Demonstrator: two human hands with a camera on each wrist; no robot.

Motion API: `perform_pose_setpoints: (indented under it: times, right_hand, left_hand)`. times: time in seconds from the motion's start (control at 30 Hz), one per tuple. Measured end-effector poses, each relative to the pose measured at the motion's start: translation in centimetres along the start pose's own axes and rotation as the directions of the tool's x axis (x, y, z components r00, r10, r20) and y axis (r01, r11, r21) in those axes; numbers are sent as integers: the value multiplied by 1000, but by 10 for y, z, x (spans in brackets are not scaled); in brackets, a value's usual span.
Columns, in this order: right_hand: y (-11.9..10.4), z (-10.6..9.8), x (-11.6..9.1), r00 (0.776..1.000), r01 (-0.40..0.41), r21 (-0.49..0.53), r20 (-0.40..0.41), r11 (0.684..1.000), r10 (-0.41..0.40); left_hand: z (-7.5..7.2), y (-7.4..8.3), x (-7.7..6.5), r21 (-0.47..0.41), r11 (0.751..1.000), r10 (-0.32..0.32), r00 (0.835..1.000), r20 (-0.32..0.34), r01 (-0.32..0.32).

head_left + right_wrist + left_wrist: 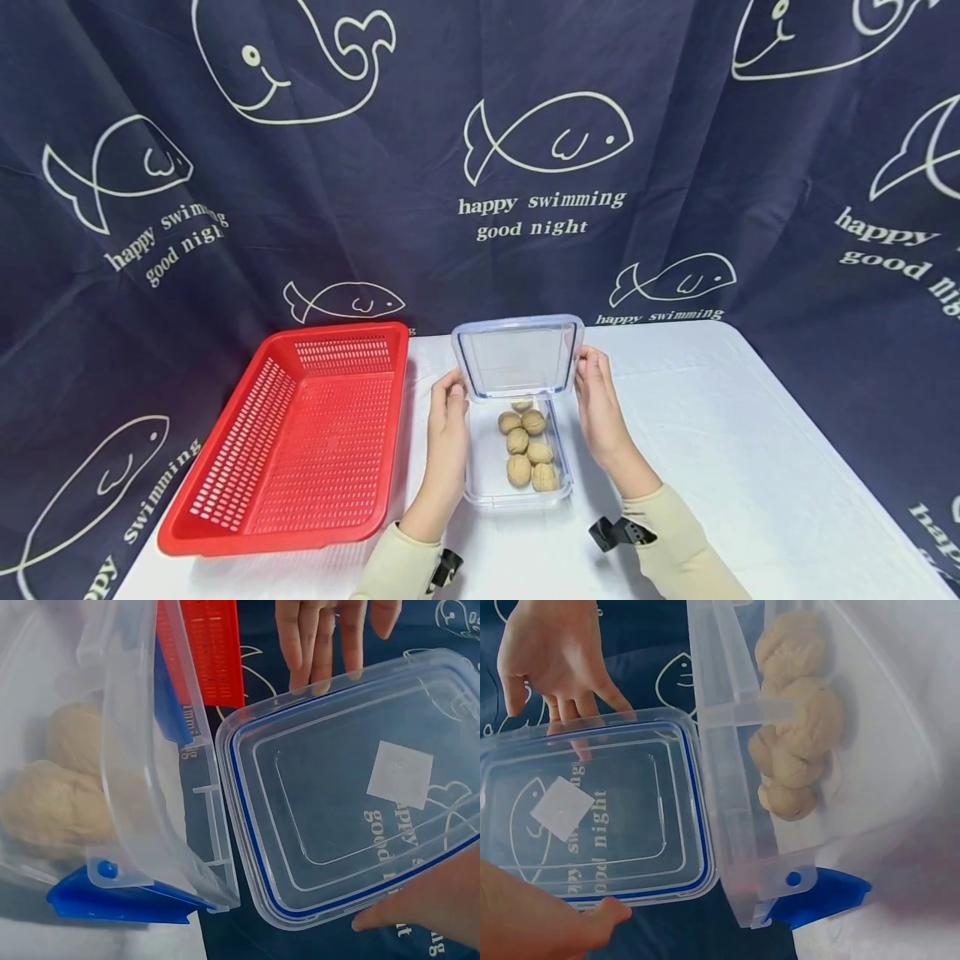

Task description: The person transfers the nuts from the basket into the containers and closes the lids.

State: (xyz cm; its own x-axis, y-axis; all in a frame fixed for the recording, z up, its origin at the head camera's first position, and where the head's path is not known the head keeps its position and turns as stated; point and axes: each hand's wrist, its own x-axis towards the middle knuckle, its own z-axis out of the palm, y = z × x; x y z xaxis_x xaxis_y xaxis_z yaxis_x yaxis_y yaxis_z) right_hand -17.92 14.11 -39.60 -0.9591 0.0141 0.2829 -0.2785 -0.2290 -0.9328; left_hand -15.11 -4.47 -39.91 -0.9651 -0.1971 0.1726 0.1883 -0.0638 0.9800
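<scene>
A clear lid [517, 358] with a blue seal stands tilted up over the far end of a clear plastic container [483, 475]. My left hand [447, 433] holds the lid's left edge, while my right hand [602, 408] grips its right edge. Several walnuts [517, 440] lie inside the container, mostly along its right half; the farthest is partly covered by the lid. In the left wrist view, a blue side latch [821, 898] hangs folded outward from the container wall. Another blue latch [124, 901] shows in the right wrist view.
To the left stands a red plastic basket [322, 450] with slotted walls, close beside my left forearm. A white cloth covers the table [720, 467]. Behind it hangs a dark blue curtain [420, 167] printed with fish and whales.
</scene>
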Motion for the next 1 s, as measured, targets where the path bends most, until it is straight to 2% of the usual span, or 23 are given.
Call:
perform_pose_setpoints:
  times: [0.17, 0.3, 0.4, 0.63, 0.73, 0.83, 1.0]
  right_hand:
    - [-1, -4, 0, 998, -13, 51, 60, 999, 10]
    - [-2, -8, -3, 994, -57, 82, 93, 995, 49]
    - [-2, -11, -6, 987, -117, 60, 117, 991, 110]
    - [9, -17, -11, 948, -242, -66, 198, 968, 250]
    - [16, -17, -12, 940, -245, -157, 204, 957, 274]
    - [23, -15, -14, 945, -231, -253, 172, 940, 278]
    - [34, -14, -14, 950, -190, -380, 161, 905, 266]
  left_hand:
    - [1, -1, -1, -146, 989, -35, 999, -8, 33]
    - [0, -3, -3, -104, 993, -57, 998, -38, 53]
    - [-1, -4, -4, -62, 997, -52, 997, -49, 49]
    - [-4, -12, -4, -111, 992, -54, 998, 10, 55]
    - [-6, -14, -4, -77, 995, -64, 997, 49, 68]
    - [-7, -15, -2, 7, 996, -84, 993, 81, 84]
    - [-10, -22, -1, 139, 985, -111, 990, 91, 98]
